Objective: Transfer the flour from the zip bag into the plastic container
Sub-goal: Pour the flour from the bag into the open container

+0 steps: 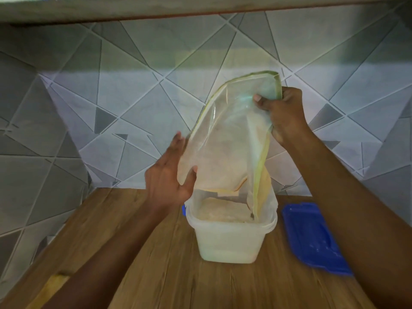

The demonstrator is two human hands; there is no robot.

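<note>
Head view is showing one zip bag [225, 139] upended over one plastic container [230, 239] mid-bench [156, 275]; right hand [283, 112] fingers [259, 101] are clamping it, left hand [169, 172] fingers are lying straight against it, one blue lid [314, 237] beside

1. The zip bag [225, 139] is seen as thin, glossy, clear plastic film.
2. The plastic container [229, 244] appears frosted, translucent.
3. The lid [316, 237] is glossy blue plastic.
4. The table [167, 264] is wood-grained, matt.

A wood-grain table [156, 253] carries a translucent plastic container [230, 241] near its middle, with a blue lid [314, 237] lying flat just to its right.
</note>
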